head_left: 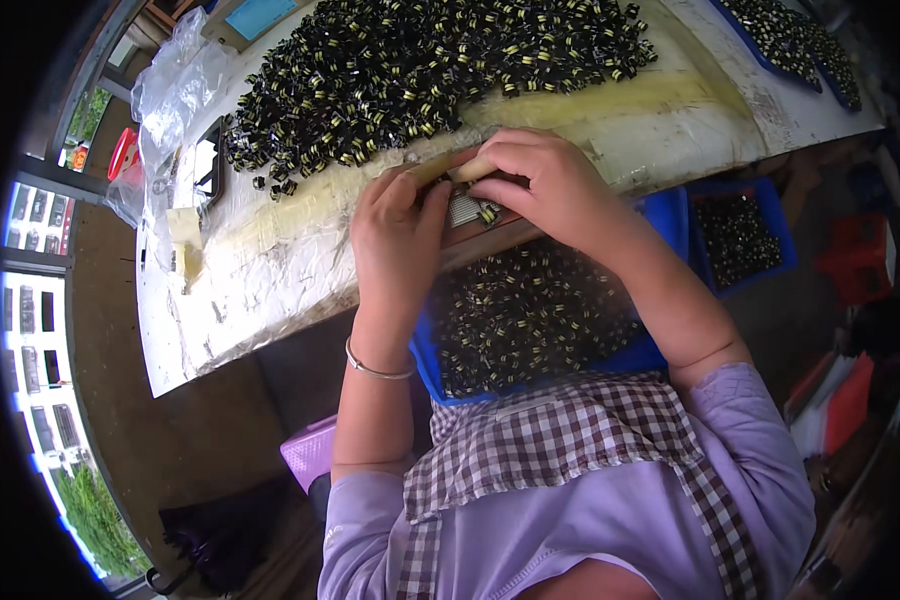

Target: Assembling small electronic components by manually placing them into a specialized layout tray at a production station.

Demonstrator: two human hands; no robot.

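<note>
My left hand (398,230) and my right hand (542,182) meet at the table's near edge, over a reddish-brown strip (490,238) with a ridged metal plate (462,210) on it. Both hands are closed, their fingers bent and thumbs close to the plate; what lies in their grip is mostly hidden. Just under my right thumb, a small black-and-yellow coil-like part (488,213) shows on the plate. Beyond my hands, a big heap of similar small black-and-yellow parts (400,75) covers the table. Below them, a blue bin (427,365) in front of my lap holds many more.
The worn, film-covered table (240,310) slants across. A second blue bin (708,265) with dark parts stands at right, near a red crate (860,260). Blue trays (770,60) sit far right. Crumpled clear plastic (175,85) lies at left; a purple basket (310,450) stands below.
</note>
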